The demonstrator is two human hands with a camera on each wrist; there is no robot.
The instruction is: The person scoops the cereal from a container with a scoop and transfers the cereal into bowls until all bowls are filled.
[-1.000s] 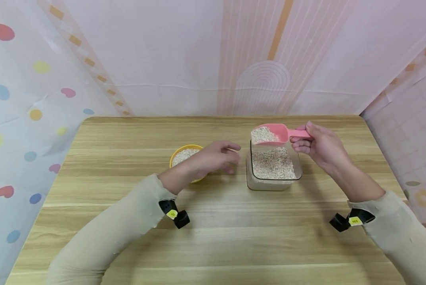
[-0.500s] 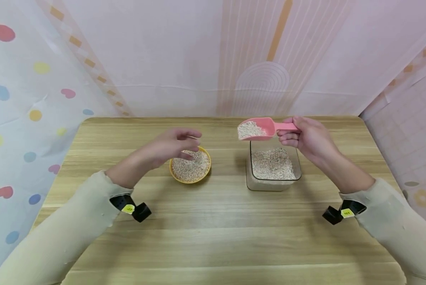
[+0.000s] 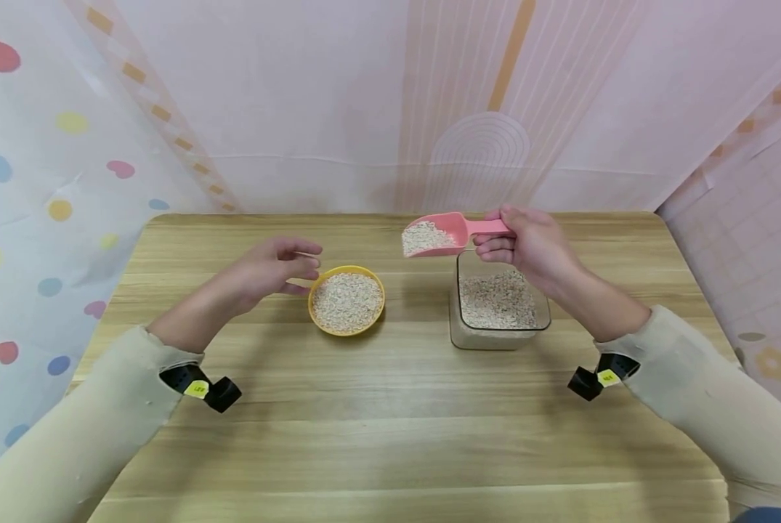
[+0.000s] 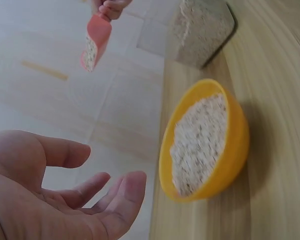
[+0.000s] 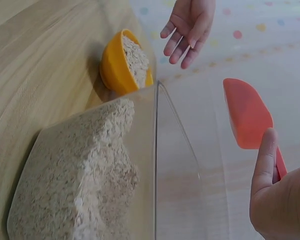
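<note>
No text can be read (the yellow wrist tags (image 3: pixel 196 389) are blurred).

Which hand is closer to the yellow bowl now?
Left. The left hand is open just beside the yellow bowl; the right hand holds the pink scoop above the clear box.

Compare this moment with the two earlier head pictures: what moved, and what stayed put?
The right hand, gripping the pink plastic scoop full of oats, carried it leftward off the clear square container toward the yellow bowl of oats. The open left hand drew back left, uncovering the bowl. Bowl and container stayed on the wooden table.
</note>
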